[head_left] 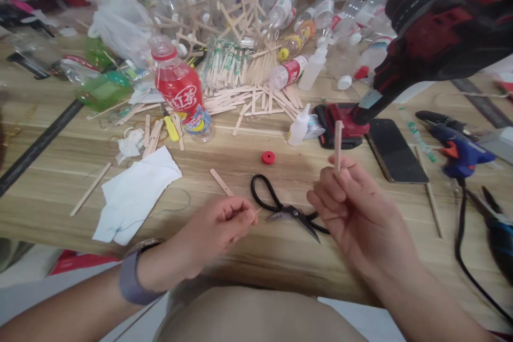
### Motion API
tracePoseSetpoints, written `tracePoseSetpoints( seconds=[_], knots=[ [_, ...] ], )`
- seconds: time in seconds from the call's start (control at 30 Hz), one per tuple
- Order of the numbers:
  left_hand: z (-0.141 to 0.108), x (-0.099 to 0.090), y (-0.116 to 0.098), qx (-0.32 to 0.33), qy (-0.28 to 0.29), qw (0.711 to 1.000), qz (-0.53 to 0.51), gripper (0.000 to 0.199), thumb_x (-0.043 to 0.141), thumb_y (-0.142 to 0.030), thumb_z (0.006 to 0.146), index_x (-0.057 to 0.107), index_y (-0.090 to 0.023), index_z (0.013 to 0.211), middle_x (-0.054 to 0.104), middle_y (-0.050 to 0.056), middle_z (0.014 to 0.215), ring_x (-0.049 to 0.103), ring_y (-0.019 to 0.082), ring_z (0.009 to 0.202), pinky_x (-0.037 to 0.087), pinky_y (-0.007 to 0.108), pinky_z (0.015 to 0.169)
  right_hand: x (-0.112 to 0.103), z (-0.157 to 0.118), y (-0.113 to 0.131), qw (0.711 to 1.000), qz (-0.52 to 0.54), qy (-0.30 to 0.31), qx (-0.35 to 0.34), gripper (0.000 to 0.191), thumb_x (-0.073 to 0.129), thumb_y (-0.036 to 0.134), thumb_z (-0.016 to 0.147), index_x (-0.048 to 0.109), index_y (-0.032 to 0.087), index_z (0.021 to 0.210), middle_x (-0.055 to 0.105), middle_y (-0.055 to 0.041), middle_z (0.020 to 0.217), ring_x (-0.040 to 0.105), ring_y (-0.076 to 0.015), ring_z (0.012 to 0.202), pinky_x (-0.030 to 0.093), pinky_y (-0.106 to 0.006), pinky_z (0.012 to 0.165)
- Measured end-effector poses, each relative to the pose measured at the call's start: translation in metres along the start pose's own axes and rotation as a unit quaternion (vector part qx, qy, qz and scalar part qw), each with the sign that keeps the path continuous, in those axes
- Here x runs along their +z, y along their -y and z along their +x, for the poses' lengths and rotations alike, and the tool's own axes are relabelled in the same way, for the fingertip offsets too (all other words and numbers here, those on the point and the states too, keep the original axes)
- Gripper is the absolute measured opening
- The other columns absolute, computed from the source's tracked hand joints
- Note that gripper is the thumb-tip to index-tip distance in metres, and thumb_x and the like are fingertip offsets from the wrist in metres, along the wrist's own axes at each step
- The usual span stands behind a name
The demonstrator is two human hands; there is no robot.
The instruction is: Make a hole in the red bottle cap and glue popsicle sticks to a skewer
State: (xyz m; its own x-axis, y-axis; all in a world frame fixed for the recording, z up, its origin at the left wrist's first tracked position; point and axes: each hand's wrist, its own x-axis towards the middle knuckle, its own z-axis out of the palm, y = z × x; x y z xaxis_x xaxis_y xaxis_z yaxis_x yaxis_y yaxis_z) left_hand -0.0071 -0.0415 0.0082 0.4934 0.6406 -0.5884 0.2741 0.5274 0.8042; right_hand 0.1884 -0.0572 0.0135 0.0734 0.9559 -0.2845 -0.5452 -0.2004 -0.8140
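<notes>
My right hand [356, 208] is closed round a flat wooden craft stick [339, 141], held upright above the table. My left hand [220, 230] is pinched on a thin pale stick [258, 211], of which only the tip shows. Just beyond its knuckles is another craft stick [222, 182] with a small dark hole; its near end is hidden by the hand. Between the hands lie black-handled scissors [294, 212], blades partly open, one handle partly behind my right hand. A red bottle cap [268, 157] with a hole sits beyond them.
A red drink bottle [180, 88] stands left of centre. White paper [138, 192] lies at left. A glue bottle [299, 127], power tool [417, 37], phone [396, 149] and glue gun [460, 147] are at right. Craft sticks [224, 101] and plastic bottles crowd the back.
</notes>
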Motion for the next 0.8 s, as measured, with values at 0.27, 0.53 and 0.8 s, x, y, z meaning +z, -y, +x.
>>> tracePoseSetpoints(
  seconds=[0.27,0.53,0.8],
  knots=[
    [0.007,-0.007,-0.021,0.035,-0.04,0.998,0.017,0.036,0.061,-0.051,0.081,0.056,-0.018,0.096,0.038,-0.01,0.059,0.024,0.005,0.045,0.021,0.019,0.04,-0.003,-0.005,-0.021,0.965,0.008,0.118,0.235,0.024,0.068,0.037,0.082,0.061,0.015,0.086,0.04,0.0071,0.058,0.022,-0.0028,0.044,0.019,-0.018,0.042],
    [0.014,-0.015,-0.032,0.019,-0.063,0.991,0.115,0.032,0.061,-0.046,0.081,0.063,-0.018,0.096,0.043,-0.008,0.054,0.033,0.008,0.046,0.024,0.019,0.043,-0.006,-0.006,-0.014,0.938,-0.195,0.186,0.22,0.024,0.062,0.039,0.084,0.059,0.016,0.081,0.052,0.0032,0.064,0.038,-0.0049,0.048,0.027,-0.022,0.046],
    [0.017,-0.022,-0.026,-0.015,0.087,0.983,0.159,0.027,0.052,-0.043,0.087,0.062,-0.019,0.091,0.06,-0.004,0.058,0.033,0.007,0.042,0.022,0.019,0.04,-0.012,0.003,0.009,0.861,-0.475,0.179,0.036,0.016,0.061,0.039,0.085,0.065,0.023,0.085,0.058,-0.0027,0.075,0.05,-0.0154,0.066,0.037,-0.029,0.056]
  ],
)
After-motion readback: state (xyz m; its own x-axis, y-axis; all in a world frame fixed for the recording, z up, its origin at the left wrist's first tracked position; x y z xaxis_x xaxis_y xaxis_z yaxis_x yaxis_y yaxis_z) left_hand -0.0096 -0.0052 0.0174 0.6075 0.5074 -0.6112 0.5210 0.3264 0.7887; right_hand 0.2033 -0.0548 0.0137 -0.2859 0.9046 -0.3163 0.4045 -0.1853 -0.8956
